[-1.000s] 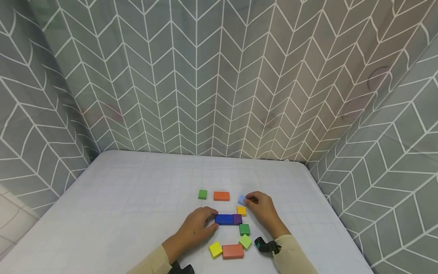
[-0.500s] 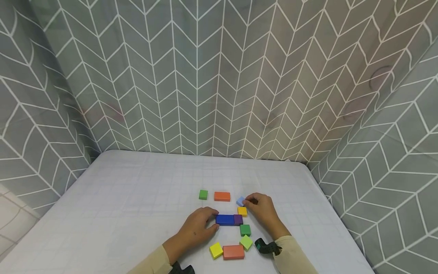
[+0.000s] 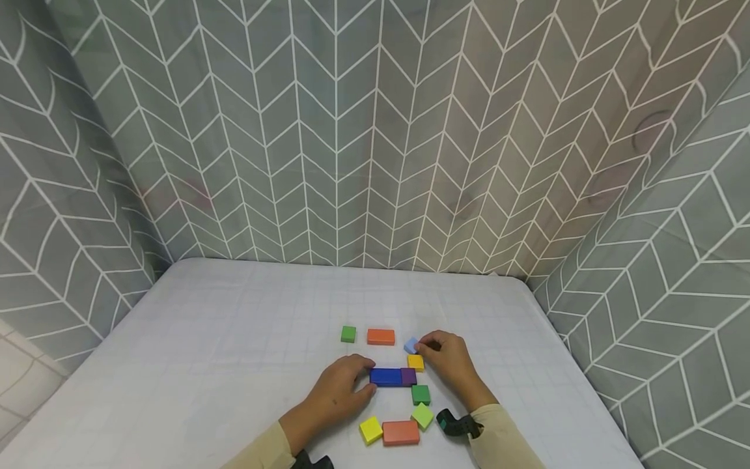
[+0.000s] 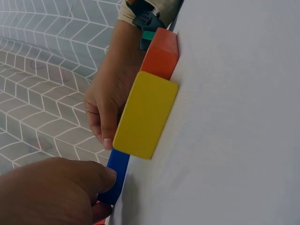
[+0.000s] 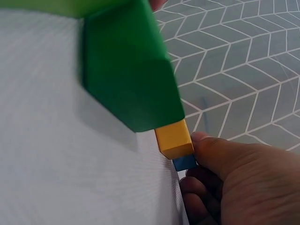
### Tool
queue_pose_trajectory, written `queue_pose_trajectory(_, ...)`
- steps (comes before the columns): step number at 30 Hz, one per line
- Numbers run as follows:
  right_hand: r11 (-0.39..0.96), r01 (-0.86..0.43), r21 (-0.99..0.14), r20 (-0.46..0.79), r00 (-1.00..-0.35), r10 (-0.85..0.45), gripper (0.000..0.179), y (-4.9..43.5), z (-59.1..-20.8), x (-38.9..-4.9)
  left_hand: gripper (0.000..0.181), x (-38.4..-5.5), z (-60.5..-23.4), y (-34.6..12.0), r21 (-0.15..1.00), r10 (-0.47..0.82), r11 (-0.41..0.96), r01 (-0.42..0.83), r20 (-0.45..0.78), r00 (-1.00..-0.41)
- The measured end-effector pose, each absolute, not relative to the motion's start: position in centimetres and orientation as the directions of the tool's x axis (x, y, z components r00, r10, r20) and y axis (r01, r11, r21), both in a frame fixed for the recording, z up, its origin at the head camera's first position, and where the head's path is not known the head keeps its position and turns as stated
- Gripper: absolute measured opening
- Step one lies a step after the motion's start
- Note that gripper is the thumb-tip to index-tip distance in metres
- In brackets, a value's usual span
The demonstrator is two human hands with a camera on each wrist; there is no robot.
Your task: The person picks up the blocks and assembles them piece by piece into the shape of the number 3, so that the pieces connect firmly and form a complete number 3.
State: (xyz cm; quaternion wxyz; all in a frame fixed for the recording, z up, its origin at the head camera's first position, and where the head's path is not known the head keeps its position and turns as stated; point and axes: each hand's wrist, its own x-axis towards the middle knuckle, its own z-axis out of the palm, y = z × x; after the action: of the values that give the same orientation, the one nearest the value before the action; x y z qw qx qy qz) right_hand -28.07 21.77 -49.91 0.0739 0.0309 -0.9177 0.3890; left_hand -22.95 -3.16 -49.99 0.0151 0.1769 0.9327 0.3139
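Note:
My left hand [image 3: 338, 389] holds the left end of a dark blue rectangular block [image 3: 385, 377], thumb at its near side and fingers at the far one. A purple block [image 3: 409, 376] touches that block's right end. Between right thumb and fingertips, my right hand [image 3: 450, 359] pinches a small light blue block [image 3: 411, 345], turned at an angle on the table. Just below it lies an orange-yellow block [image 3: 415, 363]. In the right wrist view the pinched block [image 5: 184, 162] is partly hidden behind the orange-yellow block [image 5: 175, 139].
Farther back lie an orange block [image 3: 381, 337] and a green block [image 3: 348, 334]. Toward me are a darker green block [image 3: 420, 395], a lime block [image 3: 422, 417], a salmon-red block [image 3: 401, 433] and a yellow block [image 3: 370, 430]. Patterned curtains [image 3: 351, 163] surround the white table [image 3: 234, 326].
The right hand has shifted the light blue block slightly left, toward the orange block, and turned it a little. The left hand stays on the dark blue block.

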Motion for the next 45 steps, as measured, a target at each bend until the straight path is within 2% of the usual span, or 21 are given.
queue_pose_trajectory(15, 0.684, -0.109, -0.721, 0.159, -0.987, 0.010, 0.008, 21.7, -49.9, -28.1, 0.036, -23.1, -49.7, -3.4, 0.631, 0.351, 0.705, 0.325, 0.087, -0.932)
queue_pose_trajectory(23, 0.672, -0.124, -0.730, 0.175, -0.985, 0.009, 0.008, 22.0, -50.3, -27.9, 0.032, -24.3, -49.2, -3.2, 0.658, 0.295, 0.695, 0.289, 0.106, -0.950)
queue_pose_trajectory(29, 0.659, -0.135, -0.740, 0.175, -0.985, -0.006, 0.007, 22.1, -50.4, -28.1, 0.034, -26.4, -48.7, -2.5, 0.618, 0.266, 0.726, 0.302, 0.152, -0.952)
queue_pose_trajectory(36, 0.652, -0.138, -0.745, 0.168, -0.986, -0.017, 0.007, 22.2, -50.5, -28.3, 0.033, -28.8, -48.3, -1.6, 0.504, 0.288, 0.801, 0.323, 0.148, -0.946)
queue_pose_trajectory(45, 0.630, -0.135, -0.765, 0.154, -0.988, -0.025, 0.006, 22.2, -50.4, -28.3, 0.033, -29.5, -48.1, -0.7, 0.447, 0.285, 0.842, 0.302, 0.107, -0.953)
